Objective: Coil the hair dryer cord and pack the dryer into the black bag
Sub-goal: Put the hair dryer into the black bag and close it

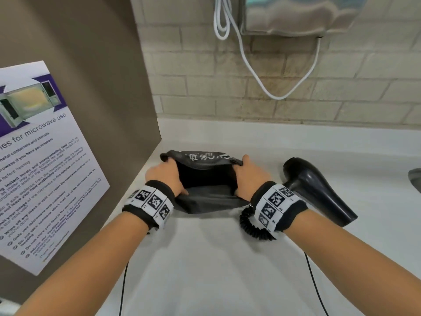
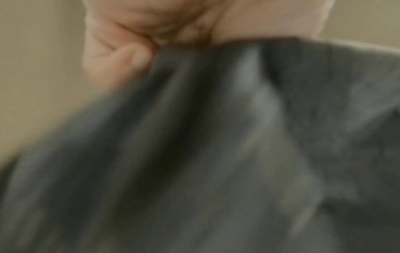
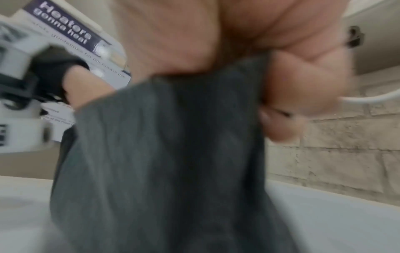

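Observation:
A black fabric bag (image 1: 209, 199) with white lettering lies on the white counter, its mouth spread wide towards me. My left hand (image 1: 163, 176) grips the left edge of the mouth and my right hand (image 1: 249, 176) grips the right edge. Blurred dark bag cloth (image 2: 216, 154) fills the left wrist view below my curled fingers (image 2: 129, 58). The right wrist view shows the bag cloth (image 3: 173, 154) pinched under my fingers (image 3: 303, 85). The black hair dryer (image 1: 316, 190) lies on the counter just right of my right wrist. Its coiled black cord (image 1: 250, 224) curls beneath that wrist.
A brown side panel with a microwave-use poster (image 1: 38, 160) stands close on the left. A tiled wall (image 1: 250, 83) runs behind the counter (image 1: 205, 258), with a white cable (image 1: 262, 76) hanging from a metal unit (image 1: 296, 14). A grey object (image 1: 415, 179) shows at the right edge.

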### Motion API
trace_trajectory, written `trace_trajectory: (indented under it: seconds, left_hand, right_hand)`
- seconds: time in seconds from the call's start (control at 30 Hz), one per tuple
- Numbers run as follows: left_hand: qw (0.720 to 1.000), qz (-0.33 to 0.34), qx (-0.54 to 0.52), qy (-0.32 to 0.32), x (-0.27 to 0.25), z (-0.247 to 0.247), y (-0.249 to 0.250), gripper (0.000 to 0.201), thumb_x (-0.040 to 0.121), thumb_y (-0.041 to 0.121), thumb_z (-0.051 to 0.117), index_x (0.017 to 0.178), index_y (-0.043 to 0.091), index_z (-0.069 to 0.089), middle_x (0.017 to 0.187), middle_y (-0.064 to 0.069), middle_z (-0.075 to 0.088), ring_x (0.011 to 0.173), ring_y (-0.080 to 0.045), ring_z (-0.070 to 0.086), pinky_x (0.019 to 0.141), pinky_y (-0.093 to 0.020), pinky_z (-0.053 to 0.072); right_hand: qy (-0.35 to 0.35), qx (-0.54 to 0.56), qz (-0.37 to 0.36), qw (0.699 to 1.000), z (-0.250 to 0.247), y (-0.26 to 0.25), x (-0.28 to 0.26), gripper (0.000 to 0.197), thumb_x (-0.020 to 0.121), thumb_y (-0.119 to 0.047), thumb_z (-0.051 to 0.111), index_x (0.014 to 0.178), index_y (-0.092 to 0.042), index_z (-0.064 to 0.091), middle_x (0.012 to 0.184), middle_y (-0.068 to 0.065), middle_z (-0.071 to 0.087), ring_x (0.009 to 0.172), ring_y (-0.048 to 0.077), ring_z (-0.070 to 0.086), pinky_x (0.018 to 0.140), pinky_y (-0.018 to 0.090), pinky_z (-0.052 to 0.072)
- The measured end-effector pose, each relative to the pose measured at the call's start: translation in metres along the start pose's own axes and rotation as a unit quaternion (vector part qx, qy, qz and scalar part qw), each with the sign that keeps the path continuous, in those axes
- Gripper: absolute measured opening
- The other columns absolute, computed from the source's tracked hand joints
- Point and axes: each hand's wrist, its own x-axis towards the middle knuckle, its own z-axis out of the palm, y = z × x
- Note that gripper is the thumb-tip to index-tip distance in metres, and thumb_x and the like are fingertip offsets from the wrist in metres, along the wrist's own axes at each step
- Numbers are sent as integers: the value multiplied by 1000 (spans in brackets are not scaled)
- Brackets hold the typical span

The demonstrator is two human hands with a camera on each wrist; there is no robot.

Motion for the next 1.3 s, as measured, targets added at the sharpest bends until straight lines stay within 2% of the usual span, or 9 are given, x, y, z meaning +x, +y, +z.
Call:
trace_trajectory:
  seconds: [0.23,0.3,0.4,0.5,0.67,0.77,0.97,1.17,1.3]
  left_hand:
    - [984,34,91,-151,-7,36,11,100,72,41,65,148,26,1,130,-2,52,117,-28,52,105,-55,27]
    - [986,47,-25,-158,-5,32,9,102,67,45,74,146,21,15,131,0,54,119,-27,51,109,-56,23]
    - [952,74,-273,-118,-9,17,7,70,69,27,81,129,12,49,126,-5,58,114,-24,54,97,-28,39]
    - [920,18,-386,-69,-8,11,9,43,76,15,74,114,6,56,112,-12,61,108,-28,57,85,-28,45]
    - [871,-78,-481,-59,-2,11,16,13,79,5,64,80,4,51,86,-13,57,94,-33,59,81,-40,54]
    - [857,-98,-494,-109,-3,11,18,18,82,4,59,98,-1,52,99,-18,57,91,-33,58,79,-40,54]
    - [941,125,-164,-270,-15,6,12,78,80,20,66,145,36,26,140,-4,43,116,-23,52,90,-28,47]
    - [960,197,-102,-168,-15,13,-2,98,71,15,72,145,43,14,147,-6,24,128,-30,39,103,-33,41]
    - [969,218,-113,-32,-9,17,-4,58,79,12,56,128,43,50,141,8,40,122,-20,45,94,-25,38]
  right_hand:
    - [-71,3,53,996,11,17,7,81,64,-31,79,128,-16,32,124,12,23,91,32,54,88,42,51]
    - [-74,90,12,993,11,24,7,88,69,-36,76,140,-23,26,136,13,16,117,37,42,104,44,40]
    - [75,209,15,975,14,27,1,51,86,-23,60,134,-16,45,147,14,12,137,32,19,116,32,18]
    - [212,206,34,955,17,23,-14,29,89,-10,49,116,-9,58,132,14,31,124,30,33,108,28,29]
    - [186,64,75,977,25,19,-38,29,88,-19,50,116,-14,55,130,15,32,114,33,33,93,38,38]
    - [88,123,85,985,32,21,-45,35,90,-19,47,125,-13,46,109,10,45,98,28,51,79,34,45]
    - [28,141,128,981,39,27,-32,79,86,-39,54,143,-41,-1,135,15,29,102,39,54,92,46,47]
    - [-53,218,122,967,26,25,-10,54,91,-36,51,140,-24,32,137,16,32,113,34,51,95,33,40]
    - [-14,207,77,975,26,16,-9,35,84,0,48,114,-18,49,119,17,40,67,24,48,71,28,42]
